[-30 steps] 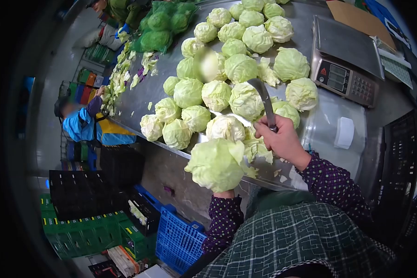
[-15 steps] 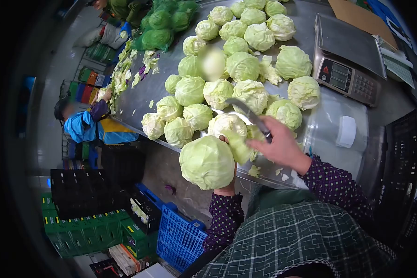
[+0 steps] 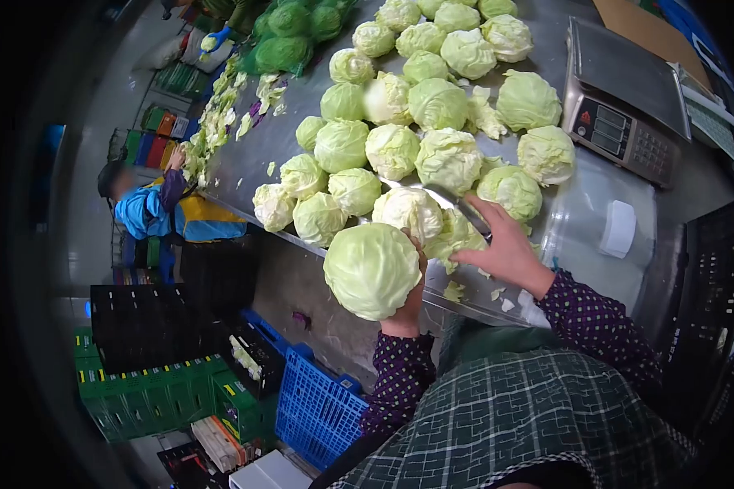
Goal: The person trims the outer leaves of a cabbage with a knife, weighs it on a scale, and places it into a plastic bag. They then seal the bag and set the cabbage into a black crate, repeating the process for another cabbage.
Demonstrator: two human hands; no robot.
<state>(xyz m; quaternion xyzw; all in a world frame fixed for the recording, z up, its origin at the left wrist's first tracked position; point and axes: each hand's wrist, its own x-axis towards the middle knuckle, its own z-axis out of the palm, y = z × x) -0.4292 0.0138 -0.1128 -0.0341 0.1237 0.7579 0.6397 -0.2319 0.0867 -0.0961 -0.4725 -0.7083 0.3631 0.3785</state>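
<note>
A large pale green cabbage rests in my left hand, which grips it from behind and below, just off the table's front edge. My right hand holds a knife with a dark handle; its blade points up and to the left over the table. The thumb and fingers of that hand are partly spread around the handle. Below the blade lie loose cabbage leaves. Beside them sits a whitish cabbage, close behind the held one.
Many cabbages cover the metal table. A digital scale stands at the right beside plastic bags. Green net bags lie at the back. A blue crate is below; a co-worker is at the left.
The loose leaf between my hands has left the held cabbage and now lies among leaves on the table. The held cabbage has turned slightly and sits a little higher in view.
</note>
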